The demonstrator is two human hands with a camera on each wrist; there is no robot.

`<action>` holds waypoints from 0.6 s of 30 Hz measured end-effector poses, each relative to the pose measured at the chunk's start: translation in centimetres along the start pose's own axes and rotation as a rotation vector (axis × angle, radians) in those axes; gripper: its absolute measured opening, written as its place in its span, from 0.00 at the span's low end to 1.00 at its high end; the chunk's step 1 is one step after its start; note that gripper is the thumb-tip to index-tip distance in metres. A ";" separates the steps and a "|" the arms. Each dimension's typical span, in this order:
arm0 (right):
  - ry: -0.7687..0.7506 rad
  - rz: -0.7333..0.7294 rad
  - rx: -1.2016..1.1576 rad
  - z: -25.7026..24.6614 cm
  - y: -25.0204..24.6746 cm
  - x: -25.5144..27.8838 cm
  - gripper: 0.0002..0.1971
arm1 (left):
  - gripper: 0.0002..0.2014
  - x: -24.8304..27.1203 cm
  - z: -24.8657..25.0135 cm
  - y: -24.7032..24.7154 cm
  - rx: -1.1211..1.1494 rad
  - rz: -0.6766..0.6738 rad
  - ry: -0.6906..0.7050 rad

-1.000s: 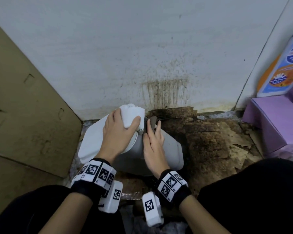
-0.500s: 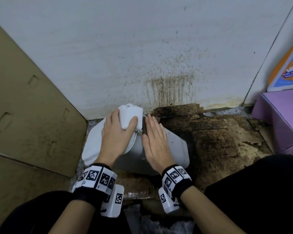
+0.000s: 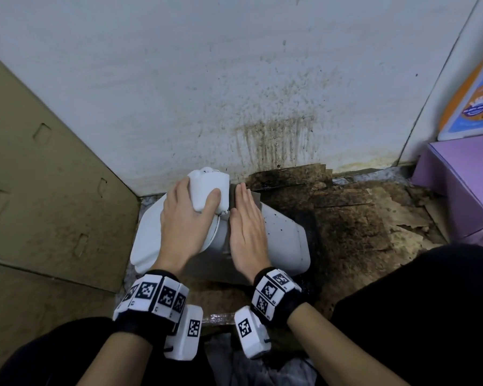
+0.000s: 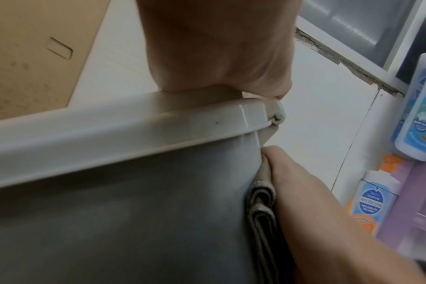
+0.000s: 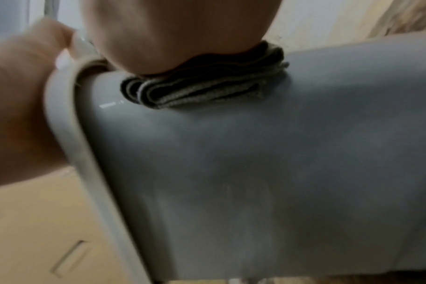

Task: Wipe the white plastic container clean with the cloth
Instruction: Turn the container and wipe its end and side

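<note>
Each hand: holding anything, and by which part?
Left hand grips the white plastic container by its lid's raised white part. Right hand grips nothing: straight fingers press the folded cloth flat on the container's side.

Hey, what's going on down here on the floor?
A person is wiping a white container that lies on its side by a stained wall. The left hand grips its lid end to steady it. The right hand lies flat, pressing a folded grey cloth against the container's side. Dark specks still show on the body right of the cloth.
</note>
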State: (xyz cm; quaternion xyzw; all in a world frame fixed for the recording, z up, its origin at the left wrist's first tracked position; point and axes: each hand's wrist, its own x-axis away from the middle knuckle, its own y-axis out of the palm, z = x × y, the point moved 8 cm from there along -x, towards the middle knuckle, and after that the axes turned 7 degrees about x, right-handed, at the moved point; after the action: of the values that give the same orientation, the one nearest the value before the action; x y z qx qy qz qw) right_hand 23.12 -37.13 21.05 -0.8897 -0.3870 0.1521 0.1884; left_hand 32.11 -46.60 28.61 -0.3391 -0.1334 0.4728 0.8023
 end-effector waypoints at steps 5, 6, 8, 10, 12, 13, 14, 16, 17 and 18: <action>-0.055 0.040 0.032 1.8 -0.8 0.5 0.31 | 0.47 0.3 0.3 0.3 -0.020 -0.007 0.012; -0.044 0.035 0.038 2.6 -0.9 0.5 0.30 | 0.47 0.3 0.3 0.2 -0.018 -0.004 0.011; 0.003 0.027 0.051 4.9 -1.0 0.6 0.29 | 0.46 0.3 0.1 0.0 -0.010 0.001 0.007; 0.086 0.036 0.055 7.7 -1.3 0.9 0.30 | 0.45 0.3 -0.1 -0.1 -0.008 0.009 0.007; 0.186 0.049 0.045 10.2 -1.7 1.3 0.30 | 0.45 0.3 0.0 -0.1 -0.014 0.013 0.010; 0.220 0.055 0.040 10.8 -1.8 1.5 0.29 | 0.45 0.4 0.1 0.0 -0.020 0.013 0.011; 0.239 0.061 0.035 11.1 -1.9 1.5 0.29 | 0.45 0.4 0.1 0.1 -0.026 0.012 0.012; 0.262 0.072 0.018 10.8 -1.7 1.5 0.29 | 0.45 0.5 0.3 0.1 -0.034 0.011 0.011; 0.271 0.082 0.009 10.4 -1.6 1.4 0.30 | 0.45 0.4 0.3 0.1 -0.033 0.012 0.009; 0.276 0.089 0.002 9.9 -1.5 1.4 0.32 | 0.45 0.4 0.3 0.0 -0.030 0.011 0.007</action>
State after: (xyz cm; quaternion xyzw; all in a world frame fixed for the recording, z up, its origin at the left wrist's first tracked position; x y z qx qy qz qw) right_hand 18.95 -32.98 12.88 -0.9182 -0.3173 0.0370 0.2341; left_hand 32.19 -46.14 28.76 -0.3535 -0.1358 0.4740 0.7950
